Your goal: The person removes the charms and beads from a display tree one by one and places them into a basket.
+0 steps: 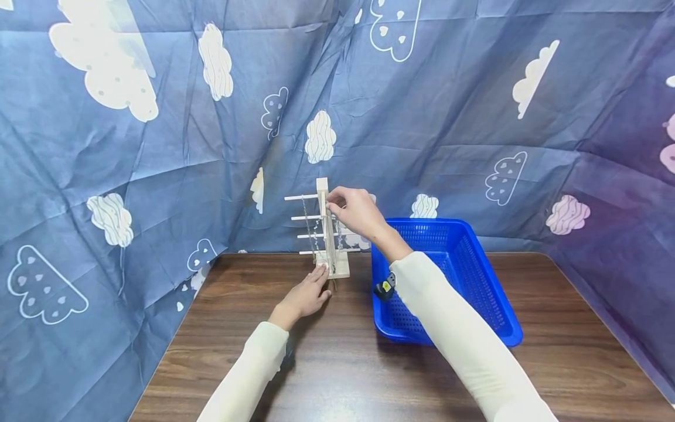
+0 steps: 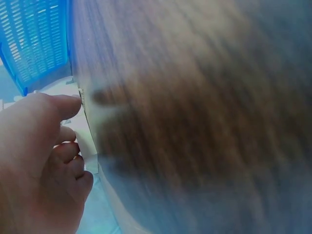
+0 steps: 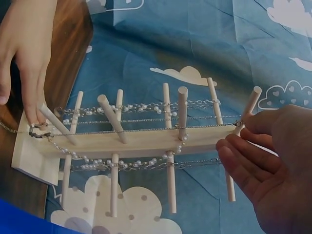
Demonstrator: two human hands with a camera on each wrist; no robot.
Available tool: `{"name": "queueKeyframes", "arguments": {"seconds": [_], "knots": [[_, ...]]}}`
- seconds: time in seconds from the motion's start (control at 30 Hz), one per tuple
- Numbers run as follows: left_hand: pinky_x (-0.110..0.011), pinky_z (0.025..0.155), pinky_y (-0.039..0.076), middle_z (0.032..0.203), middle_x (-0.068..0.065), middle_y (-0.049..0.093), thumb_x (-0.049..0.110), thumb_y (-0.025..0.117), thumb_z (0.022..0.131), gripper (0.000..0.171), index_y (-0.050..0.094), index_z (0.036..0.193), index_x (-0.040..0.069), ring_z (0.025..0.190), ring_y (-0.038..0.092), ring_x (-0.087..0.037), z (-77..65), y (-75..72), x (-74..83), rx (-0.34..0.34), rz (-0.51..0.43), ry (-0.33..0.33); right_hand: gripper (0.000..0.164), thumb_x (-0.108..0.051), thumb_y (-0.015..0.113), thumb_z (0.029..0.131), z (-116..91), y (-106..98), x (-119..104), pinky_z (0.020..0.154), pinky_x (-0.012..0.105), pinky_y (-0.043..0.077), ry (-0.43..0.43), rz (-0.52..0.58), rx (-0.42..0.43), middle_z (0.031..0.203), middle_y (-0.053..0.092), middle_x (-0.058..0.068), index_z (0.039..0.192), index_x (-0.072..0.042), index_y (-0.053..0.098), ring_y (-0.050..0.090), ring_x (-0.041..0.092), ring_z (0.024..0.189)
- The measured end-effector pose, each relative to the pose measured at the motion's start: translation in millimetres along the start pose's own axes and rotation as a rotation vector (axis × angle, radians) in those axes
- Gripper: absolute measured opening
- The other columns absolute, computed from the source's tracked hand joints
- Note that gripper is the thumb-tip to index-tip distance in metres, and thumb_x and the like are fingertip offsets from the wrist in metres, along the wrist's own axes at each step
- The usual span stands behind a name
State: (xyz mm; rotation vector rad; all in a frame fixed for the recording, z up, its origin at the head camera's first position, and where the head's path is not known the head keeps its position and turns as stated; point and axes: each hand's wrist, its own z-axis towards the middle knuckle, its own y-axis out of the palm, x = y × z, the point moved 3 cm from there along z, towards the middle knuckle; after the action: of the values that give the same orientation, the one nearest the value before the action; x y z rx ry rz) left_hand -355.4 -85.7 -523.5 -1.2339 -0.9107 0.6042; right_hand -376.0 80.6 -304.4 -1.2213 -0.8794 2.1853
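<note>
A pale wooden jewelry rack (image 1: 322, 185) with a square base (image 3: 29, 155) and several rows of round pegs stands at the back of the table. Silver chains and pearl-beaded necklaces (image 3: 141, 107) hang along its post. My right hand (image 1: 364, 214) is at the top front peg (image 3: 252, 101), where thumb and fingertips pinch the upper end of a thin chain necklace (image 3: 146, 130). That chain runs down the post's front past the base. With extended fingers, my left hand (image 1: 303, 298) rests on the base.
A blue plastic basket (image 1: 469, 234) with perforated walls sits right of the rack, below my right forearm. The brown wooden table (image 1: 337, 363) ends at a blue cloud-patterned cloth (image 1: 422, 117) behind.
</note>
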Motion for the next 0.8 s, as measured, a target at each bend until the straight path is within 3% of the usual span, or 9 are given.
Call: {"name": "queueKeyframes", "arguments": {"seconds": [0.4,0.8], "knots": [[-0.052,0.134,0.028,0.175,-0.024,0.026,0.030,0.056,0.110,0.070,0.031,0.164,-0.008,0.165,0.023,-0.038,-0.6,0.5,-1.3,-0.054,0.041,-0.002,0.020,-0.016,0.068,0.105,1.1,3.4,-1.2,0.096,0.042,0.063,0.036,0.031,0.034,0.114,0.080,0.010,0.122,-0.007,0.076,0.076,0.025,0.105],[-0.051,0.135,0.024,0.177,-0.021,0.019,0.033,0.033,0.117,0.063,0.026,0.166,-0.006,0.166,0.019,-0.036,-3.1,1.4,-1.1,-0.085,-0.002,-0.014,0.018,-0.018,0.068,0.105,0.7,9.6,5.9,0.094,0.042,0.062,0.044,0.035,0.063,0.109,0.081,0.010,0.116,-0.007,0.077,0.076,0.026,0.100]]}}
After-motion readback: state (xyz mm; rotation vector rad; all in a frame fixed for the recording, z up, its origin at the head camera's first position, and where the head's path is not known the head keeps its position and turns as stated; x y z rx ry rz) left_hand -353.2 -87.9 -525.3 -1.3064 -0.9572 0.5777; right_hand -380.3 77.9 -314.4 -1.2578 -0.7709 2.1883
